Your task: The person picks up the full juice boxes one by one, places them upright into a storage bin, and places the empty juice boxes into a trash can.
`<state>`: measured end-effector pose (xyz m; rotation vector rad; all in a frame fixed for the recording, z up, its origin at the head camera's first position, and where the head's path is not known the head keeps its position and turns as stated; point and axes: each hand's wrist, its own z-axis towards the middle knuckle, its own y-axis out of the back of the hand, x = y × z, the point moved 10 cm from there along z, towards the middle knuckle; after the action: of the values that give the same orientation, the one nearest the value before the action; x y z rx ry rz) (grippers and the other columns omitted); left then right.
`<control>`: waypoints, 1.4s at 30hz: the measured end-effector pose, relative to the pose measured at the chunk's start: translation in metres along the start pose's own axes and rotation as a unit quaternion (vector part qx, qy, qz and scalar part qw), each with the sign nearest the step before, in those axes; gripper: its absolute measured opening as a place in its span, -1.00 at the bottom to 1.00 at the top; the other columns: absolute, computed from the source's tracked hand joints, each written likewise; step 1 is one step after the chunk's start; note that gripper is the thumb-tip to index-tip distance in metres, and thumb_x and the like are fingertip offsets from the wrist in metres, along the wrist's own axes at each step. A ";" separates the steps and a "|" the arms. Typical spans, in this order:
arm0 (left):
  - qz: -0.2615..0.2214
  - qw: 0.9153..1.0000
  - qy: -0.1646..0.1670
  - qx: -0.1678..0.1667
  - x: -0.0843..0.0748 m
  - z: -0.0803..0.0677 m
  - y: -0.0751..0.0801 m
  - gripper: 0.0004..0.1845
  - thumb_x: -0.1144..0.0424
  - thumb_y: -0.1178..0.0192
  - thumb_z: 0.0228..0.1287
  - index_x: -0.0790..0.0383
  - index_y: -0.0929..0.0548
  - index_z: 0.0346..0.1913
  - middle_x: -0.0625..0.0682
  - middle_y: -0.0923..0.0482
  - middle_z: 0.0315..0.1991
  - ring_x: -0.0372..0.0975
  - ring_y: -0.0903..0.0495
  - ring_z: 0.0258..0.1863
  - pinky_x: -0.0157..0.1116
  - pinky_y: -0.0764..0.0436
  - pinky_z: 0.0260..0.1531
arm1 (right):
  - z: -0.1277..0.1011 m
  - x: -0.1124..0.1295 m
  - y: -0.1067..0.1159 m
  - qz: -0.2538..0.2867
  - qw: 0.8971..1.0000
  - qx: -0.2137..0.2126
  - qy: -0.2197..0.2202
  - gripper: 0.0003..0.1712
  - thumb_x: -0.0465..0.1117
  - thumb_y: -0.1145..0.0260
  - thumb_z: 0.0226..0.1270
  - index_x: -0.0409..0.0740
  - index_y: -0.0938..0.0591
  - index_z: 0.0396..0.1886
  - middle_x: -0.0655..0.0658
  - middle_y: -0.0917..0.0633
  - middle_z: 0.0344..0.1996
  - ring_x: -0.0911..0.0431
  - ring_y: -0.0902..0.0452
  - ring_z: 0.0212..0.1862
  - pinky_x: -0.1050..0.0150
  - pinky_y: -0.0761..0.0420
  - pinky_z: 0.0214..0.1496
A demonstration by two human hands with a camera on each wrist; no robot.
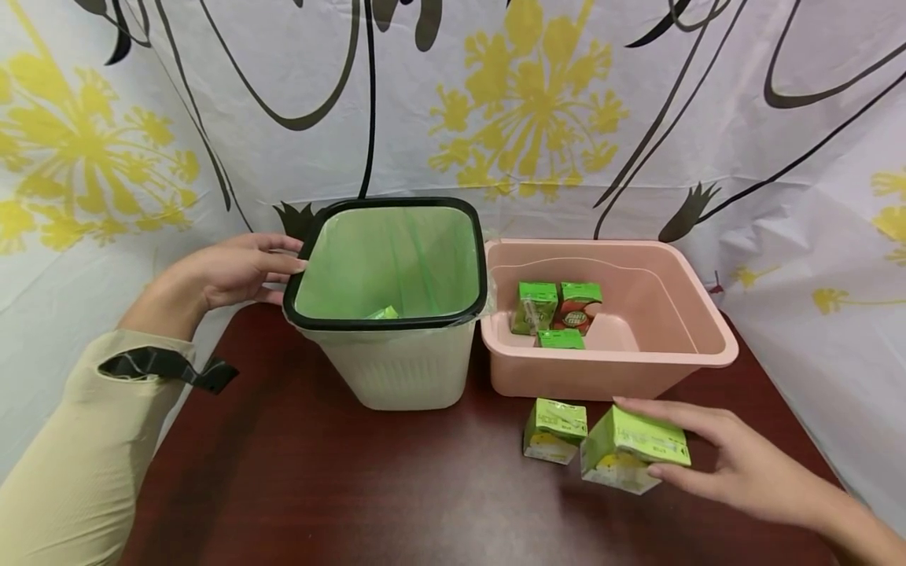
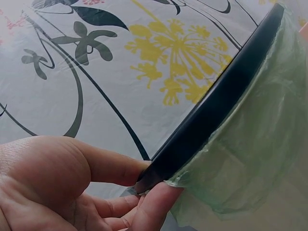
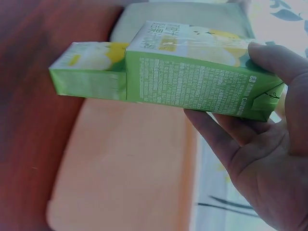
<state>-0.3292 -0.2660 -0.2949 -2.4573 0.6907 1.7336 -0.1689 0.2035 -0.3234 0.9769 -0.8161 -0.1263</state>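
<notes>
My left hand [image 1: 244,267] pinches the black rim [image 2: 211,110] of a pale waste bin [image 1: 403,369] lined with a thin green bag [image 2: 250,149]. In my right hand [image 1: 743,456] is a green and white juice carton [image 1: 633,448], gripped between thumb and fingers by its top end. A second juice carton [image 1: 554,432] stands on the table just left of the held one; in the right wrist view the two overlap. Deep in the bin, part of a green item [image 1: 384,313] shows; the rim hides the rest.
To the bin's right, a pink plastic tub [image 1: 672,314] contains green cartons [image 1: 535,306] and a green-red carton [image 1: 579,306]. Everything stands on a dark red-brown table [image 1: 318,487]. Behind hangs a white cloth [image 1: 283,165] with yellow and grey flowers.
</notes>
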 end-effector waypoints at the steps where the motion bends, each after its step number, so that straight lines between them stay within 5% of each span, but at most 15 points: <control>1: 0.001 1.000 0.000 0.000 0.000 0.000 0.000 -0.41 0.28 -0.03 0.58 0.35 -0.04 0.48 -0.15 -0.58 -0.07 -0.33 -0.62 -0.09 -0.26 -0.68 -0.09 | 0.004 0.004 0.004 -0.007 1.000 -0.003 0.008 -0.10 -0.45 -0.63 -0.01 -0.19 -0.50 0.40 0.01 -0.64 0.21 0.31 -0.58 0.01 0.57 -0.52 0.02; 9: 0.003 1.000 0.000 -0.002 0.000 0.000 0.000 -0.45 0.29 -0.03 0.58 0.34 -0.08 0.45 -0.15 -0.59 -0.08 -0.33 -0.62 -0.10 -0.26 -0.68 -0.10 | 0.039 0.027 0.038 -0.083 0.996 -0.012 0.025 -0.06 -0.42 -0.67 -0.08 -0.05 -0.54 0.39 0.20 -0.58 0.29 0.39 -0.50 0.11 0.61 -0.40 0.10; 16: 0.003 1.000 0.001 -0.001 0.000 0.000 -0.001 -0.44 0.29 -0.04 0.58 0.33 -0.08 0.45 -0.15 -0.58 -0.08 -0.33 -0.62 -0.09 -0.25 -0.68 -0.10 | 0.082 0.048 0.058 -0.017 0.999 0.012 0.028 -0.10 -0.49 -0.54 0.11 -0.02 -0.47 0.46 0.12 -0.55 0.31 0.32 -0.58 -0.17 0.45 -0.64 -0.31; 20: 0.001 1.000 0.001 0.001 0.000 0.000 -0.001 -0.48 0.30 -0.03 0.58 0.32 -0.10 0.43 -0.16 -0.59 -0.09 -0.33 -0.62 -0.09 -0.24 -0.68 -0.09 | 0.108 0.064 0.071 -0.056 0.997 0.004 0.049 -0.10 -0.42 -0.57 0.12 0.02 -0.47 0.47 0.08 -0.56 0.32 0.31 -0.57 -0.10 0.48 -0.60 -0.24; 29: 0.006 1.000 0.003 0.002 -0.001 0.000 0.000 -0.42 0.29 -0.01 0.60 0.33 -0.02 0.47 -0.15 -0.57 -0.08 -0.33 -0.61 -0.08 -0.24 -0.68 -0.09 | 0.170 0.085 0.092 0.017 1.000 -0.003 0.019 -0.24 -0.38 -0.42 0.35 0.05 -0.44 0.50 -0.12 -0.63 0.09 0.10 -0.66 -0.24 0.31 -0.71 -0.33; 36: 0.009 1.000 0.005 0.005 0.000 0.000 0.000 -0.39 0.28 0.00 0.60 0.34 0.03 0.50 -0.15 -0.56 -0.07 -0.34 -0.61 -0.08 -0.25 -0.68 -0.08 | 0.214 0.084 0.088 0.061 0.997 -0.036 -0.041 -0.31 -0.25 -0.38 0.43 0.07 -0.43 0.51 -0.19 -0.60 0.04 -0.02 -0.65 -0.18 0.28 -0.70 -0.23; 42: 0.013 1.000 0.007 0.006 0.001 0.000 0.001 -0.37 0.28 -0.01 0.60 0.35 0.04 0.50 -0.14 -0.54 -0.06 -0.34 -0.61 -0.08 -0.26 -0.68 -0.07 | 0.245 0.081 0.065 0.049 0.996 -0.033 -0.066 -0.26 -0.12 -0.39 0.44 0.14 -0.35 0.55 -0.14 -0.60 0.02 0.03 -0.61 -0.11 0.19 -0.69 -0.12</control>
<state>-0.3293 -0.2673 -0.2961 -2.4665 0.7344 1.7182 -0.2913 0.0376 -0.1557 0.8722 -0.9740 -0.1344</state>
